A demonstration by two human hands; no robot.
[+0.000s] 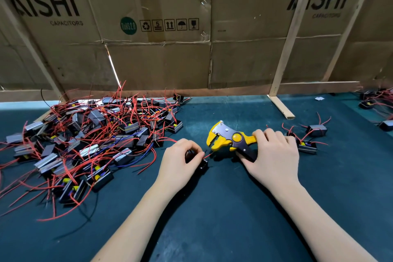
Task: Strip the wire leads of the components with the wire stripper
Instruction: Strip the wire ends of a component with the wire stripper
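My right hand [274,153] grips the handles of the yellow and grey wire stripper [228,139], whose jaws point left and stand apart. My left hand [180,159] pinches a small black component [203,166] and its red lead [208,156]. The lead's tip reaches toward the stripper's jaws, just below them. Most of the component is hidden under my fingers.
A big heap of black components with red and blue leads [85,144] covers the left of the dark green mat [212,208]. A few components [308,138] lie right of my right hand. A cardboard wall [191,38] on a wooden frame [280,106] closes the back.
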